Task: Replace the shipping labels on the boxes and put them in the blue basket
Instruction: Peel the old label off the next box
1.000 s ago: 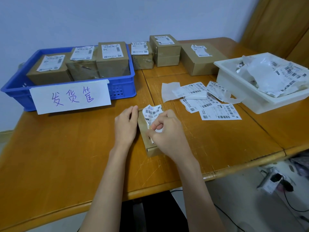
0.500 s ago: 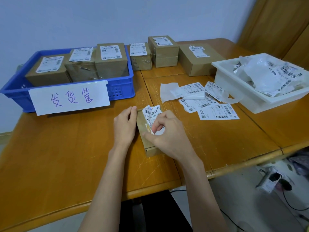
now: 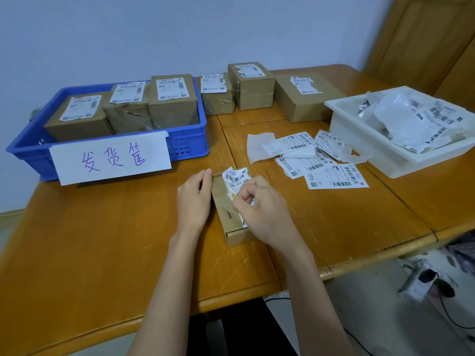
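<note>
A flat cardboard box (image 3: 226, 209) lies in front of me on the wooden table (image 3: 102, 240). My left hand (image 3: 194, 199) rests against its left side, fingers straight along the edge. My right hand (image 3: 259, 209) pinches the torn, half-peeled old label (image 3: 235, 179) on the box's top. The blue basket (image 3: 190, 142) stands at the back left with three labelled boxes inside and a handwritten paper sign on its front. Fresh labels (image 3: 331, 176) lie spread to the right of the box.
Three more boxes with torn labels (image 3: 305, 98) stand at the back centre. A white tray (image 3: 385, 152) full of crumpled label scraps sits at the right. The table's front edge is close below my arms; cables and a plug lie on the floor at the right.
My right hand has shifted slightly on the old label, which is peeled and crumpled a little further. The left hand and the box stay put.
</note>
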`<state>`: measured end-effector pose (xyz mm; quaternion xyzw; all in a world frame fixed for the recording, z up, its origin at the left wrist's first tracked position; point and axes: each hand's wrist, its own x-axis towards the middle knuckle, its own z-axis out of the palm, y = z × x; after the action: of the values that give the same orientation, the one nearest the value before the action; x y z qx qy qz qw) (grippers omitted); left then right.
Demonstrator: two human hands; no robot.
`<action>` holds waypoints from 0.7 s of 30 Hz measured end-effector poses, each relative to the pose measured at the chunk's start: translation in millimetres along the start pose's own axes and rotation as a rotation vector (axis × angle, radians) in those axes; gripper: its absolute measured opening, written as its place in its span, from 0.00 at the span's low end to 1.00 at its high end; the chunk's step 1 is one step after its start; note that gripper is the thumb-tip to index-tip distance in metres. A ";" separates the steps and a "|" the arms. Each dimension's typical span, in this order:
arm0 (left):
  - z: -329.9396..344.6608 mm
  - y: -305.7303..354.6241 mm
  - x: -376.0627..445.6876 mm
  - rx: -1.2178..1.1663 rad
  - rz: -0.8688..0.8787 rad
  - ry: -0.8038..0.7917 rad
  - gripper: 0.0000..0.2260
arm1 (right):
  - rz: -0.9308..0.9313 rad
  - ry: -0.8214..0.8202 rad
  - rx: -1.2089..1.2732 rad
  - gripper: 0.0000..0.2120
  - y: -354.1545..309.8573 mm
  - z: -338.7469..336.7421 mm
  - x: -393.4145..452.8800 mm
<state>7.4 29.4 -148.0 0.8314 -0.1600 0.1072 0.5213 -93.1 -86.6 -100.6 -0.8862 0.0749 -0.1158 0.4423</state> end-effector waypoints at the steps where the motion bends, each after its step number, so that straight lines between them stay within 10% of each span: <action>1: -0.2 -0.5 0.2 0.002 0.000 -0.001 0.18 | -0.004 0.000 -0.002 0.09 -0.2 0.1 -0.3; 21: 0.5 -5.3 0.4 0.006 0.008 0.005 0.19 | 0.012 -0.193 -0.120 0.08 -8.5 -28.3 -6.0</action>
<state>9.8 31.0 -152.4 0.8320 -0.1617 0.1120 0.5188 -106.3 -101.8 -78.1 -0.9176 0.0441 -0.0224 0.3944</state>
